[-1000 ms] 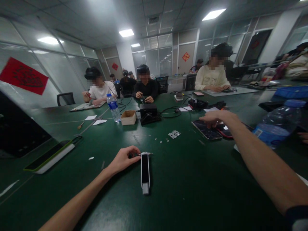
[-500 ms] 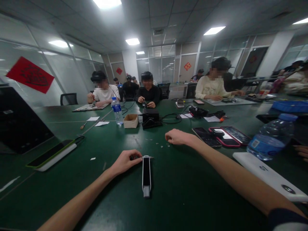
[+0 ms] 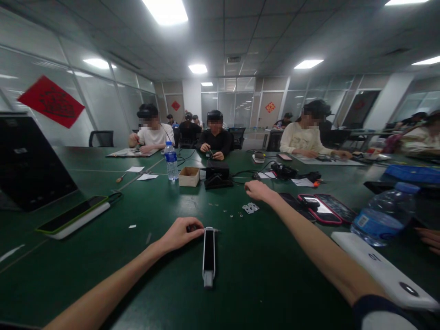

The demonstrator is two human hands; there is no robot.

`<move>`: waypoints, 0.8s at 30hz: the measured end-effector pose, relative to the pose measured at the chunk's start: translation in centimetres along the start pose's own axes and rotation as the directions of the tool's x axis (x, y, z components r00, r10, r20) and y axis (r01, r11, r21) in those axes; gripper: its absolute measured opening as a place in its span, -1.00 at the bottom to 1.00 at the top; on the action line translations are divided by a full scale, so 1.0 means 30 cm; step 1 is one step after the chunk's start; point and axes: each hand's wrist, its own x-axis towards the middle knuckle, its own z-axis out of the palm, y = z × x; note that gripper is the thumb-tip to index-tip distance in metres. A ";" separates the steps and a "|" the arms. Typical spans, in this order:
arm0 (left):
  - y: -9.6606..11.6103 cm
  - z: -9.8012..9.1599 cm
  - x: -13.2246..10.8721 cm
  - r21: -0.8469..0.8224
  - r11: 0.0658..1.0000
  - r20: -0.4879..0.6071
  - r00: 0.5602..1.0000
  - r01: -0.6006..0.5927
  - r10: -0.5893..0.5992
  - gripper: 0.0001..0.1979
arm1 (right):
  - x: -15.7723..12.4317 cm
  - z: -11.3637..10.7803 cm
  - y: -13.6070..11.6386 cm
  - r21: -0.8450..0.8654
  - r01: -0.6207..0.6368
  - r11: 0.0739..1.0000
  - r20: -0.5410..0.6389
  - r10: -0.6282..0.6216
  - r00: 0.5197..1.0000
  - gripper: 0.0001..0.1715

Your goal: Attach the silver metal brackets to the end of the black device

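My left hand (image 3: 181, 233) is closed, its fingertips pinching the far end of a slim device (image 3: 209, 256) with a white frame, a black face and a pale block at its near end. A thin, screw-like rod (image 3: 216, 230) sticks out to the right from that far end. My right hand (image 3: 258, 189) is further forward with its fingers curled down; what they hold, if anything, is hidden. Just nearer than it lie flat silver metal plates with holes (image 3: 250, 208). Several small rings that look like nuts or washers (image 3: 231, 216) lie left of the plates.
A cardboard box (image 3: 189, 177), a water bottle (image 3: 171, 160) and a black stand (image 3: 217, 173) are ahead. Phones (image 3: 333, 208), a large bottle (image 3: 383, 215) and a white power bank (image 3: 381, 268) lie along my right arm. Co-workers sit across the table. Another person's fingers (image 3: 429, 239) show at far right.
My right hand has moved forward and slightly right, and the metal plates now show where it was. My left hand stays at the device. The camera view has tilted up slightly.
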 end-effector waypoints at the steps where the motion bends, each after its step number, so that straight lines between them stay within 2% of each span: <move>1: 0.002 0.000 -0.001 0.000 1.000 -0.001 1.000 0.000 0.000 -0.64 | 0.037 0.011 0.002 0.003 -0.004 1.000 -0.005 0.004 1.000 -0.61; 5: 0.006 -0.003 -0.002 -0.008 1.000 0.013 1.000 -0.001 0.001 -0.67 | 0.164 0.053 -0.012 0.014 -0.022 1.000 -0.008 0.022 1.000 -0.57; 9: 0.004 -0.004 -0.002 -0.007 1.000 0.024 1.000 0.001 -0.001 -0.68 | 0.214 0.093 -0.029 0.011 -0.049 0.999 0.002 0.049 0.999 -0.62; 13: 0.002 -0.004 -0.001 -0.012 1.000 0.034 0.999 0.004 -0.003 -0.68 | 0.209 0.107 -0.030 -0.015 -0.071 0.997 -0.001 0.071 0.998 -0.62; 18: -0.003 -0.003 -0.002 -0.030 1.000 0.033 0.999 -0.007 0.008 -0.68 | 0.173 0.076 -0.029 -0.038 -0.051 0.998 0.021 0.052 0.998 -0.65; 24: -0.012 0.002 -0.001 -0.019 1.000 0.025 0.999 -0.021 0.022 -0.67 | 0.089 0.034 -0.092 -0.004 0.030 1.000 0.079 -0.029 0.996 -0.74</move>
